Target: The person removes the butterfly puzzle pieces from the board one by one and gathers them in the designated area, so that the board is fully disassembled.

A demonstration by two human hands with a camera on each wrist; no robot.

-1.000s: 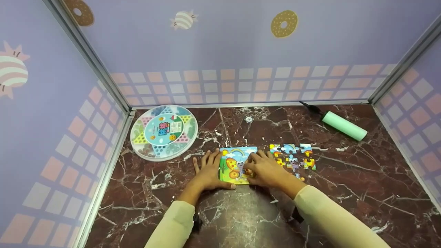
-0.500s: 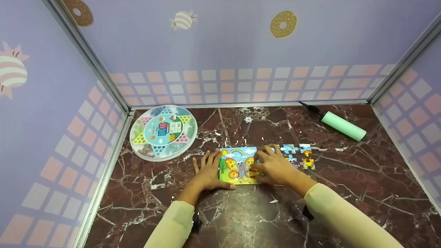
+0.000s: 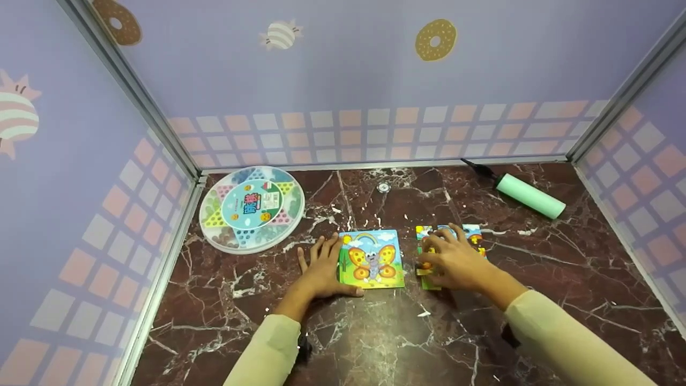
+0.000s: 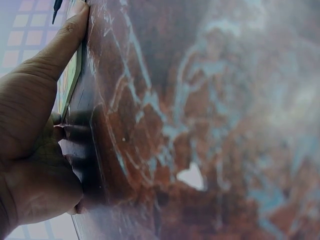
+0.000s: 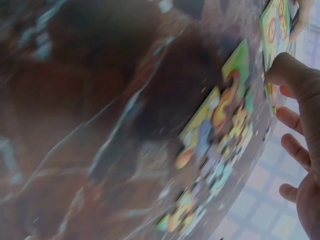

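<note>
A square butterfly picture board [image 3: 373, 260] lies flat on the dark marbled table. My left hand [image 3: 320, 271] rests at its left side, fingers spread and thumb along the near edge; the left wrist view shows the thumb [image 4: 62, 42] beside it. Right of the board lies a group of jigsaw pieces [image 3: 473, 233], partly hidden by my right hand [image 3: 458, 262], which hovers over them with bent fingers. In the right wrist view the pieces [image 5: 205, 130] lie beside the thumb and separated fingers; no held piece shows there.
A round Chinese checkers board [image 3: 252, 209] lies at the back left. A mint-green hand pump [image 3: 530, 197] with a black nozzle is at the back right. A small round disc [image 3: 383, 187] lies near the back wall [image 3: 353, 80]. Patterned side walls enclose the table.
My right hand has moved right, off the board's right side and over the jigsaw pieces, uncovering the whole butterfly. My left hand has stayed at the board's left edge.
</note>
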